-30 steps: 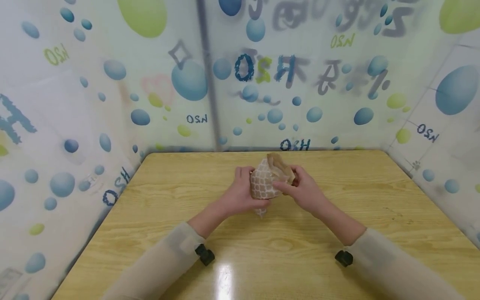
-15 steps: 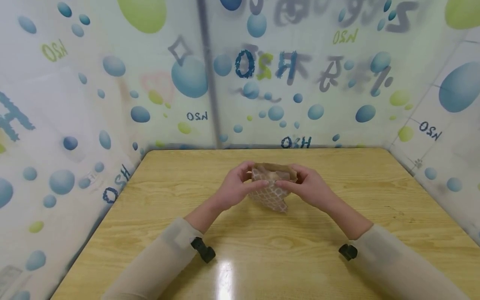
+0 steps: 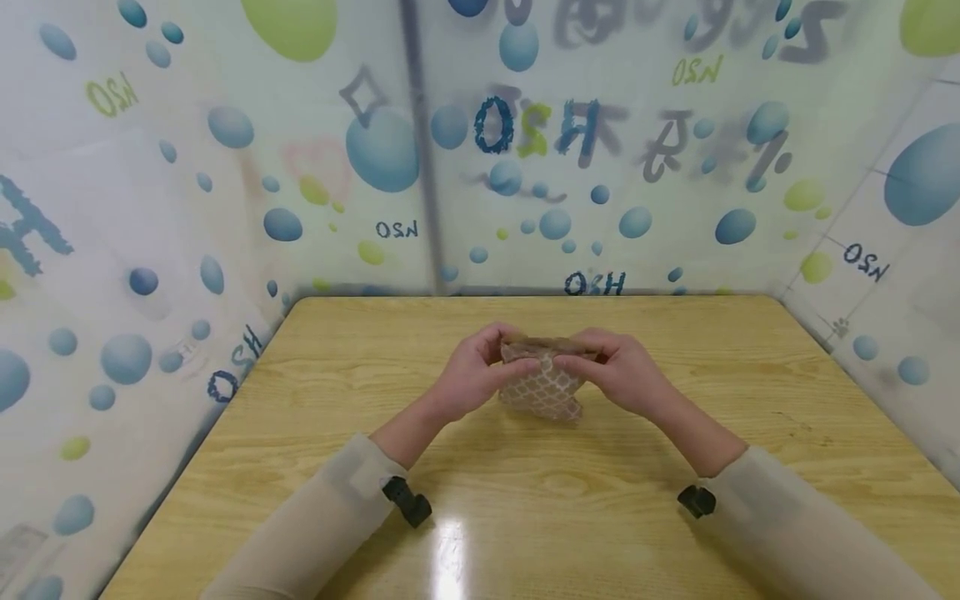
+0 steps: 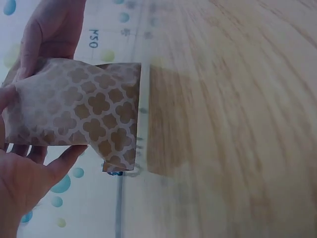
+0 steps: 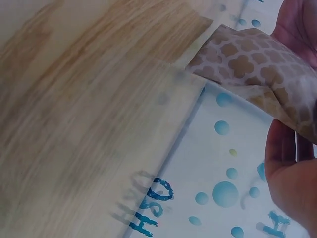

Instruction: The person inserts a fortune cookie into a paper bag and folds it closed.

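Between the two hands is a brown paper bag point(image 3: 542, 393) with a white lattice pattern, its mouth at the top and its bottom hanging down. My left hand point(image 3: 474, 368) grips the left side of the mouth, thumb on the near face and fingers behind. On the right side, my right hand point(image 3: 624, 371) pinches the mouth the same way, and the two thumbs nearly meet. In the left wrist view the patterned paper bag point(image 4: 94, 109) shows its flat lower end over the table. The right wrist view shows the bag point(image 5: 252, 64) creased along its side.
A pale wooden table point(image 3: 480, 500) with a glossy light reflection lies under the arms. Behind and beside it stand walls point(image 3: 315, 150) covered with blue and green bubbles and lettering. Each sleeve cuff has a small black device point(image 3: 697, 501) at the wrist.
The bag was tilted with its crumpled mouth to the right; it has turned mouth up, and the left hand has moved from its body to the mouth. The opening has narrowed flat.
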`<action>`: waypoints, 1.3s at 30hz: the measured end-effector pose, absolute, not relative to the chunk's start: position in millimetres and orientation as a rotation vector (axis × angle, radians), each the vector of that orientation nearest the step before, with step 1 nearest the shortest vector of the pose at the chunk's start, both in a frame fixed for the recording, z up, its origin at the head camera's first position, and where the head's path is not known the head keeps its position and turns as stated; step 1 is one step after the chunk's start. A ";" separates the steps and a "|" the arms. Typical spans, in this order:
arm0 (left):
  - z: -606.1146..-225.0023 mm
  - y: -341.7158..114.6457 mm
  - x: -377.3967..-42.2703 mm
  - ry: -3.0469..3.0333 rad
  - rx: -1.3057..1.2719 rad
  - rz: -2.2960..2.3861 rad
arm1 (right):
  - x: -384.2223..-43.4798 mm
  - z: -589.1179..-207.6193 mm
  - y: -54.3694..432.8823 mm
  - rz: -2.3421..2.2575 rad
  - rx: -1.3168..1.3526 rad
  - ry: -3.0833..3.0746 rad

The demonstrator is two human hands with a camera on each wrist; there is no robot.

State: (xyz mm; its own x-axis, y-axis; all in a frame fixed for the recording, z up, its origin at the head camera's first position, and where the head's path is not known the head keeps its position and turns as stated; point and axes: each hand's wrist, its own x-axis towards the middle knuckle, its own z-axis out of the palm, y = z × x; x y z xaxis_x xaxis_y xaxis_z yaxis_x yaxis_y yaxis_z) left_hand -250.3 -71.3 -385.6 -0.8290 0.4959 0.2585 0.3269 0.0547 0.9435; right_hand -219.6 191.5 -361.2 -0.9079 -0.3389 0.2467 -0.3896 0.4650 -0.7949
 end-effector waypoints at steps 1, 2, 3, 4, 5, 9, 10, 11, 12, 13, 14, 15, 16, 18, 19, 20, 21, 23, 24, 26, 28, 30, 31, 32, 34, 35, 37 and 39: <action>-385.0 -70.8 -250.0 2.192 0.867 1.873 | -219.5 -361.0 192.0 1.440 0.669 -2.640; -384.7 -70.3 -249.7 2.206 0.878 1.859 | -219.3 -361.0 192.3 1.421 0.684 -2.639; -384.5 -70.0 -249.2 2.227 0.885 1.845 | -219.0 -361.3 192.6 1.405 0.700 -2.638; -384.4 -69.7 -248.5 2.247 0.890 1.833 | -218.9 -361.7 193.0 1.387 0.712 -2.640; -384.8 -69.4 -248.2 2.270 0.894 1.821 | -218.5 -361.9 193.2 1.369 0.723 -2.643; -384.1 -68.9 -244.8 2.291 0.893 1.828 | -216.7 -361.7 193.2 1.342 0.710 -2.658; -383.4 -69.0 -244.2 2.288 0.905 1.838 | -216.5 -360.9 193.1 1.337 0.694 -2.658; -382.6 -69.2 -243.7 2.288 0.919 1.845 | -216.0 -359.7 192.8 1.328 0.688 -2.655; -381.4 -69.6 -243.0 2.290 0.937 1.847 | -215.8 -359.1 192.9 1.319 0.680 -2.653; -380.8 -70.2 -242.5 2.296 0.956 1.841 | -215.7 -358.5 193.2 1.308 0.675 -2.652; -380.5 -71.2 -241.9 2.313 0.976 1.826 | -215.1 -358.2 193.2 1.292 0.683 -2.651; -380.5 -72.5 -241.2 2.329 0.998 1.805 | -214.3 -358.2 193.5 1.280 0.696 -2.648; -380.8 -74.0 -240.3 2.347 1.023 1.780 | -213.4 -358.7 193.7 1.267 0.717 -2.644; -381.9 -77.2 -238.3 2.390 1.090 1.719 | -212.1 -361.4 194.6 1.243 0.759 -2.624; -382.8 -79.0 -237.2 2.420 1.130 1.682 | -211.3 -362.9 194.9 1.234 0.784 -2.608; -383.3 -80.6 -235.9 2.445 1.183 1.646 | -210.4 -364.5 195.2 1.229 0.814 -2.582; -383.7 -82.0 -234.8 2.482 1.239 1.603 | -209.7 -366.0 195.9 1.221 0.839 -2.557; -384.2 -83.8 -232.9 2.556 1.348 1.518 | -208.7 -368.0 196.8 1.179 0.908 -2.500; -384.9 -84.5 -232.7 2.598 1.403 1.472 | -208.2 -368.6 197.1 1.154 0.948 -2.469; -385.5 -84.9 -232.2 2.651 1.480 1.419 | -208.5 -369.3 197.3 1.108 1.016 -2.401; -386.1 -84.3 -232.8 2.687 1.527 1.405 | -209.3 -369.4 197.2 1.075 1.069 -2.324; -386.5 -83.5 -233.5 2.716 1.564 1.410 | -210.7 -369.9 196.9 1.052 1.093 -2.262; -386.1 -83.1 -233.4 2.723 1.569 1.424 | -211.3 -370.1 196.8 1.040 1.100 -2.241; -386.0 -82.8 -233.9 2.735 1.576 1.431 | -211.5 -370.1 196.7 1.028 1.107 -2.225; -385.3 -82.5 -234.5 2.756 1.587 1.443 | -212.0 -370.5 196.6 1.007 1.117 -2.220; -385.0 -82.5 -234.6 2.758 1.589 1.452 | -212.0 -370.5 196.4 0.998 1.122 -2.225; -384.3 -82.5 -235.0 2.756 1.586 1.460 | -211.7 -370.3 196.3 0.983 1.123 -2.236; -383.3 -82.6 -235.2 2.750 1.592 1.459 | -211.4 -369.1 196.0 0.965 1.107 -2.244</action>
State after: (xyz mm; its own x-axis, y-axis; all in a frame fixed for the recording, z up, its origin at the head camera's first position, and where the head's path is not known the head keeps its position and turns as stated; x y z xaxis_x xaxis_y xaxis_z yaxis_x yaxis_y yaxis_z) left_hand -235.2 -82.6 -383.3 -0.5360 0.5489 0.6414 0.8389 0.2607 0.4779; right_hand -211.4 196.0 -369.1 -0.5730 -0.4951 0.6531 -0.8146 0.4312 -0.3878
